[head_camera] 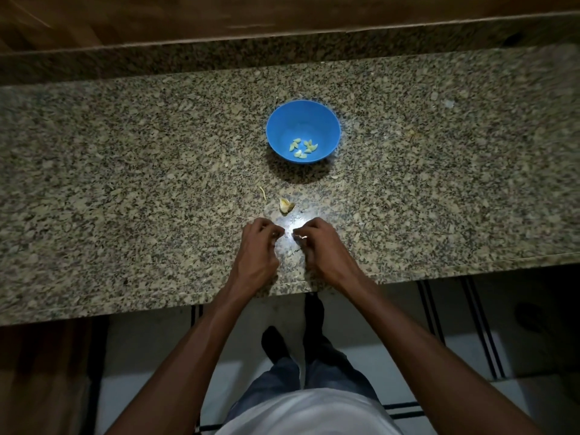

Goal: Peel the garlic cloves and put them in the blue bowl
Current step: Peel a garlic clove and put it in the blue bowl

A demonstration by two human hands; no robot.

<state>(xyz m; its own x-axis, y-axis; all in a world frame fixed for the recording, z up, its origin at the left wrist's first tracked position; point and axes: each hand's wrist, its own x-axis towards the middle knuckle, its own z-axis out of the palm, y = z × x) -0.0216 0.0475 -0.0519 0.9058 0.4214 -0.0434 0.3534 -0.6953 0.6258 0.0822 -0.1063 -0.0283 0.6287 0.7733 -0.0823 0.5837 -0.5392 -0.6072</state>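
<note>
Both hands hover near the counter's (125, 171) front edge, fingers curled. The right hand (317, 243) pinches something small and pale, probably a clove or skin; what the left hand (260, 246) holds I cannot tell. The bowl (282, 120), with peeled cloves (303, 148) inside, lies straight ahead of both hands, the right slightly nearer. A garlic piece (286, 205) lies between bowl and hands.

I see a speckled granite counter (125, 171) with a raised granite lip along its far edge, backed by brown wood panelling (219, 14). Light falls in one bright patch near the counter's front; the edges go dim. Below, pale floor tiles (150, 356) carry dark stripes.
</note>
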